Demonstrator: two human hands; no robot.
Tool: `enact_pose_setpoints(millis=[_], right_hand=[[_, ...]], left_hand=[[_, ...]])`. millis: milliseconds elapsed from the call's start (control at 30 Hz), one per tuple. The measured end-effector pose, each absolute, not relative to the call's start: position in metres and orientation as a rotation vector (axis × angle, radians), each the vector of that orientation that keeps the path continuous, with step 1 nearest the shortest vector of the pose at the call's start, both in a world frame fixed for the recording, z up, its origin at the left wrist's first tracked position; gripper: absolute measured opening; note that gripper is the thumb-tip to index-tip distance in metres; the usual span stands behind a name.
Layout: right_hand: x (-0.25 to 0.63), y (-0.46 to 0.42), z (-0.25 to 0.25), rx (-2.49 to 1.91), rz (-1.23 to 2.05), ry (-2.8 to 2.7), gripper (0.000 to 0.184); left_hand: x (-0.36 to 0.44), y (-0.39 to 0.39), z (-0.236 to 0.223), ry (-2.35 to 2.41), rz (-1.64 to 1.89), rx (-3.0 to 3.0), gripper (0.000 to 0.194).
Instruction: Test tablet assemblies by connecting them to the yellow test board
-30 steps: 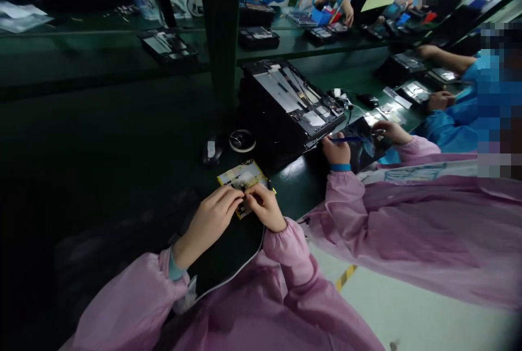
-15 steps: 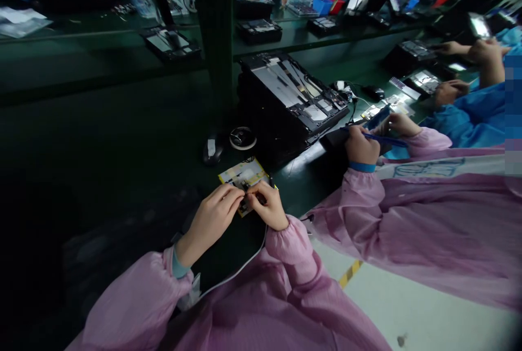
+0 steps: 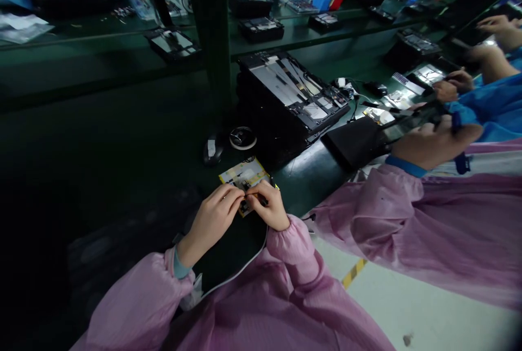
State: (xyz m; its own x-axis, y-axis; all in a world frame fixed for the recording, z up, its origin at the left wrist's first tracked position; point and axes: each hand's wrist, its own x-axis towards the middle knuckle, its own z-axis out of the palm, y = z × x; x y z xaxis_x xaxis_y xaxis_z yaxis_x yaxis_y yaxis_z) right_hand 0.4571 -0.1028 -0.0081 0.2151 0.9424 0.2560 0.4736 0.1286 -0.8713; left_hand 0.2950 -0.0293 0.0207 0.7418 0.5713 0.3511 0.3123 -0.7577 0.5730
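My left hand point(image 3: 217, 214) and my right hand point(image 3: 269, 204) meet fingertip to fingertip over the table's near edge. Both are closed in a pinch, and whatever sits between the fingertips is too small to make out. Directly beneath and behind them lies a flat white piece with yellow edges point(image 3: 255, 168), with small dark parts on it. My fingers cover its near portion. Just beyond it are a black computer mouse point(image 3: 212, 149) with a white label and a round, pale-rimmed coil point(image 3: 243, 138).
A tall stack of black device housings point(image 3: 293, 95) stands behind my hands. To the right, a co-worker's hand point(image 3: 432, 147) in a pink sleeve works beside a black panel point(image 3: 354, 141). A green post point(image 3: 210, 30) rises at the table's back. People in blue sit opposite.
My hands stay almost in place, still pinching together. The pink-sleeved co-worker's near hand has moved right, away from the stack, uncovering the black panel.
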Motion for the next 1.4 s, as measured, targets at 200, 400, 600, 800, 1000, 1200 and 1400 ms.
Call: enact_pose_setpoints(millis=[200, 400, 600, 800, 1000, 1200, 1400], right_hand=[[0.456, -0.102, -0.007, -1.492, 0.551, -1.384, 0.018], [0.456, -0.102, -0.009, -1.508, 0.580, -1.391, 0.019], [0.456, -0.102, -0.008, -1.481, 0.589, -1.381, 0.015], [0.454, -0.102, -0.008, -1.485, 0.558, -1.386, 0.009], [0.454, -0.102, -0.012, -1.495, 0.563, -1.387, 0.008], [0.455, -0.103, -0.012, -1.487, 0.564, -1.389, 0.011], [0.455, -0.103, -0.013, -1.469, 0.536, -1.385, 0.015]], left_hand=[[0.295, -0.030, 0.021, 0.664, 0.719, 2.466, 0.015], [0.295, -0.030, 0.023, 0.670, 0.716, 2.477, 0.016], [0.295, -0.030, 0.021, 0.650, 0.721, 2.510, 0.014], [0.293, -0.032, 0.014, 0.635, 0.698, 2.547, 0.013], [0.295, -0.032, 0.016, 0.611, 0.685, 2.552, 0.012], [0.296, -0.033, 0.016, 0.653, 0.716, 2.532, 0.009], [0.295, -0.033, 0.014, 0.664, 0.717, 2.543, 0.008]])
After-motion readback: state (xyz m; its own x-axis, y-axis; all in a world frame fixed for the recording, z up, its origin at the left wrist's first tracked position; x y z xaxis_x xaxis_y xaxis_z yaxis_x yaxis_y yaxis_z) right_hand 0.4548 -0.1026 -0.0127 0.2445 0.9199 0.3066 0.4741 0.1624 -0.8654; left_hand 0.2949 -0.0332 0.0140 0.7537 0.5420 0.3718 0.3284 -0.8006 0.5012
